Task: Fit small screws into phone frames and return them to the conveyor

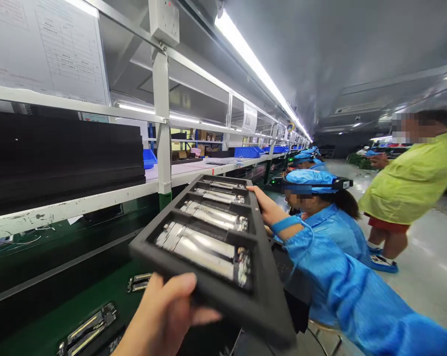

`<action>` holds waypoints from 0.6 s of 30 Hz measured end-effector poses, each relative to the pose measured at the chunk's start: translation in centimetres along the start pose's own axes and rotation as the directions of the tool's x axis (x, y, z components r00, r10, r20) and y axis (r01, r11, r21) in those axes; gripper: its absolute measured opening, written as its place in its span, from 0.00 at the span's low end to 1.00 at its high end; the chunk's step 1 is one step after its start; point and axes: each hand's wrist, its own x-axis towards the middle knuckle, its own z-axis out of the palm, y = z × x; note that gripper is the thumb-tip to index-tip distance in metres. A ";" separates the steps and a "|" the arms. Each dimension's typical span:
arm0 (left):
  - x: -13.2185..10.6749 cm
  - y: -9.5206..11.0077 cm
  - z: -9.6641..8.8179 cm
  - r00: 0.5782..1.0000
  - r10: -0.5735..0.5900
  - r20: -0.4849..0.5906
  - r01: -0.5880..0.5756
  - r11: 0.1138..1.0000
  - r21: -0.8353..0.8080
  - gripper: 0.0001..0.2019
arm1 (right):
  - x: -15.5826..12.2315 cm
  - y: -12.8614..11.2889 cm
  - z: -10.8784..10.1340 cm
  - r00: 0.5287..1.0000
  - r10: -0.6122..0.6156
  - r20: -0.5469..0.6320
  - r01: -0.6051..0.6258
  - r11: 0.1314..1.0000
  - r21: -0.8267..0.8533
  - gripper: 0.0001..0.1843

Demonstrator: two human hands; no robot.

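Along this factory line, white steel shelving [160, 123] runs above a green workbench [49, 282], with a stack of black sheets [60, 163] on the shelf and a seated co-worker [327, 222] in a blue cap and smock to your right. You are holding a dark moulded tray [216, 291] in the air over the bench, tilted toward you. Your left hand [160, 316] curls around its near edge, and your right hand [266, 207], with a blue sleeve and wrist strap [285, 225], clasps the far corner; both look closed on it. Its 4 compartments each hold a bright metal part [203, 252]. The tray looks stiff and fairly light, but the parts may be delicate and could shift, so take it by the rim and keep your fingers off them.
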 end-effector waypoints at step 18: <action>34.8 8.6 11.2 0.984 -0.054 -0.172 -0.103 0.612 -0.784 0.18 | 20.0 0.2 10.7 0.966 -0.077 0.248 0.030 0.981 0.190 0.21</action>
